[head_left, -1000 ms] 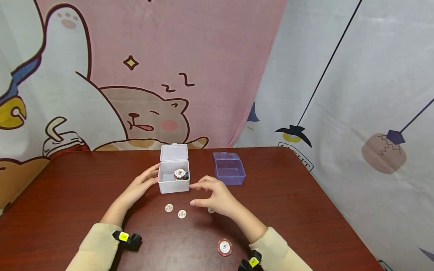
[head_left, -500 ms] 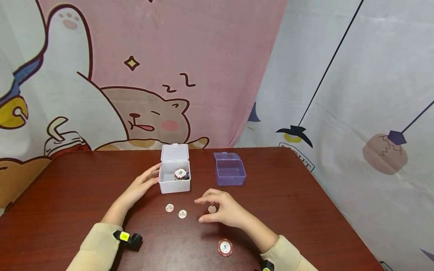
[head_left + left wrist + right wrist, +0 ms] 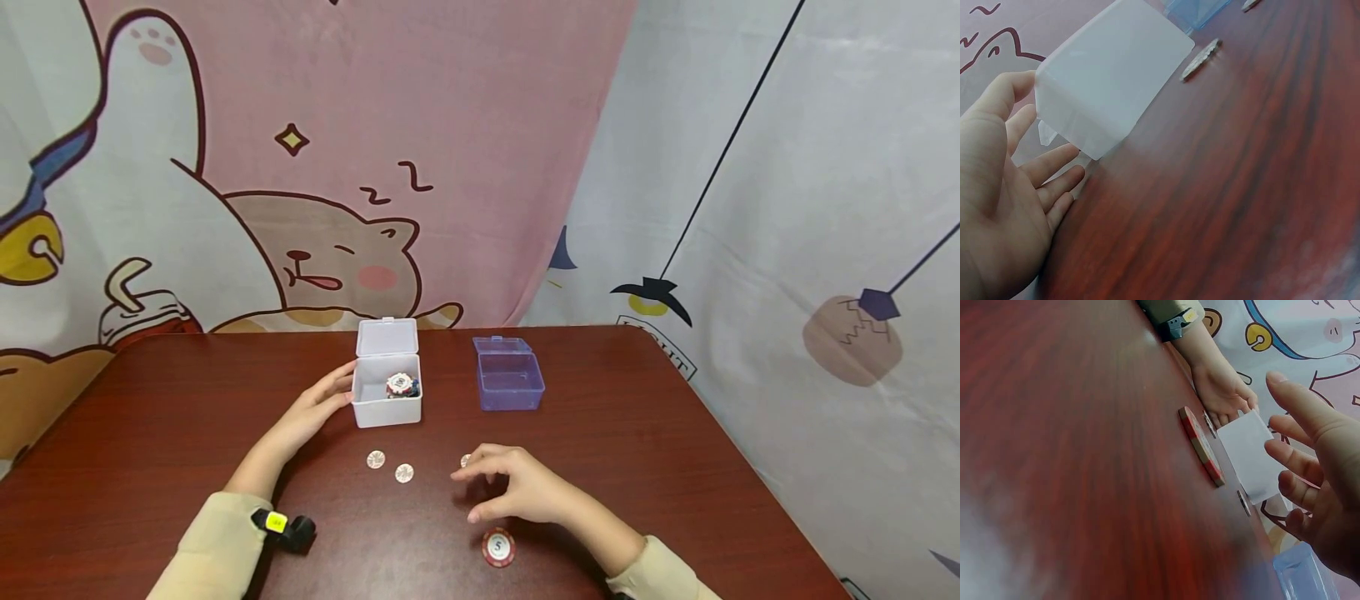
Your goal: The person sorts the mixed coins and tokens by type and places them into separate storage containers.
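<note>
My left hand (image 3: 306, 418) rests its thumb and fingertips against the left side of a white plastic box (image 3: 387, 414) whose lid stands up. Inside that box lies a small pile of poker chips (image 3: 401, 384). Over the table, fingers and thumb apart and holding nothing, is my right hand (image 3: 528, 490). Just below its thumb in the head view lies a red poker chip (image 3: 498, 547) marked 5. Two coins, one (image 3: 376, 459) left of the other (image 3: 404, 473), lie in front of the white box. My right fingers partly hide a third coin (image 3: 465, 459).
A translucent blue-purple plastic box (image 3: 510, 392), lid up, stands to the right of the white box. The dark wooden table (image 3: 645, 433) reaches back to a printed cloth (image 3: 487, 150) with cartoon animals.
My right hand has moved from beside the white box toward me and to the right, toward the red poker chip. My left hand stays at the white box.
</note>
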Demonstrator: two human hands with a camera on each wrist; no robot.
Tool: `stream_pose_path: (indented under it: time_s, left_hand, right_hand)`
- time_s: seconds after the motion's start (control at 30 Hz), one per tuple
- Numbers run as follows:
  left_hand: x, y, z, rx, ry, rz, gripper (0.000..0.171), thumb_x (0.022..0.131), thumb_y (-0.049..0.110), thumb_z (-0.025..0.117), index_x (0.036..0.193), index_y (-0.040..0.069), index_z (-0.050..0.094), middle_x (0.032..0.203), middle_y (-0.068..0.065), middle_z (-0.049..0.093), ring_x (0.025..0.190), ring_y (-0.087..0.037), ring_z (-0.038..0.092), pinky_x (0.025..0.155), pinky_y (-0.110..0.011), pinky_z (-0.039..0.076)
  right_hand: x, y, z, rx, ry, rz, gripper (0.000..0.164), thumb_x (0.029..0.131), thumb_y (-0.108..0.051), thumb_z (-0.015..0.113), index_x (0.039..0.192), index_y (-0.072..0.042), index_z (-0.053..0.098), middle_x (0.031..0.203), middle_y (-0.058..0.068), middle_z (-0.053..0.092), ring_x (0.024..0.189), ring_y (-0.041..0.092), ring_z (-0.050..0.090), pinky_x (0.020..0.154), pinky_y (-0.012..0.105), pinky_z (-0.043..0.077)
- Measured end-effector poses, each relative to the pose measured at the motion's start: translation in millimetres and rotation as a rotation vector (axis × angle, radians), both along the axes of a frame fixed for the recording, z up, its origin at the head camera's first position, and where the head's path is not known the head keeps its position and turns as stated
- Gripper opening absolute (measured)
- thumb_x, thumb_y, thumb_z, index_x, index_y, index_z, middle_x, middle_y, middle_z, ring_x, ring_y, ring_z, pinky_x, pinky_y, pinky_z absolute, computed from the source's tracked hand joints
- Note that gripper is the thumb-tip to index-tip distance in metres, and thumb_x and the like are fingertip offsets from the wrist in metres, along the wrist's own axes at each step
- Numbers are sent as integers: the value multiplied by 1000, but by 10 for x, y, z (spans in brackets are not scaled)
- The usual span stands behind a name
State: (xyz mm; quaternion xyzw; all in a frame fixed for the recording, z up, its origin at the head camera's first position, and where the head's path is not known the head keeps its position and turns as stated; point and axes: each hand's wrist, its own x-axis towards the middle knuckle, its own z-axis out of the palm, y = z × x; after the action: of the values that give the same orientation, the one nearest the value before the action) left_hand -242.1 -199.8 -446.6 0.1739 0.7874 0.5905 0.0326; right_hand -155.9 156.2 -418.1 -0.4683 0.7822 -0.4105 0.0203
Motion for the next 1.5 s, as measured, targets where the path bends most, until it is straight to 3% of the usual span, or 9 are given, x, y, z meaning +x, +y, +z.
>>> stream_pose_path:
  time_s: [0.27, 0.53, 1.07, 1.5]
  left_hand:
    - [-6, 1, -14, 4, 2, 3, 56, 99, 16, 52, 150, 13, 32, 142, -25, 41, 130, -39, 36, 103, -60, 23]
    - [-28, -6, -36, 17, 28, -7, 54, 98, 13, 52, 149, 10, 33, 140, -26, 43, 128, -39, 38, 102, -57, 25]
    - [-15, -6, -26, 0, 20, 1, 55, 99, 14, 52, 150, 10, 32, 141, -27, 42, 129, -40, 37, 102, -58, 25]
    - [-1, 1, -13, 12, 9, -7, 56, 99, 16, 52, 150, 11, 32, 142, -27, 41, 130, -40, 36, 102, -59, 24]
  right_hand:
    - [-23, 188, -113, 25, -62, 100, 44, 75, -22, 82, 114, -6, 69, 106, 2, 65, 80, 20, 58, 68, 27, 48]
    - [80, 336, -115, 182, -91, 108, 50, 76, -35, 79, 121, -16, 67, 111, -9, 61, 103, 8, 51, 87, 25, 42]
    - [118, 377, -170, 307, 110, 132, 58, 65, -42, 83, 118, -25, 68, 108, -16, 54, 103, -1, 45, 89, 22, 35]
    - [91, 373, -201, 264, 144, 162, 45, 66, -40, 83, 107, -25, 71, 102, -16, 55, 96, -3, 45, 87, 20, 34]
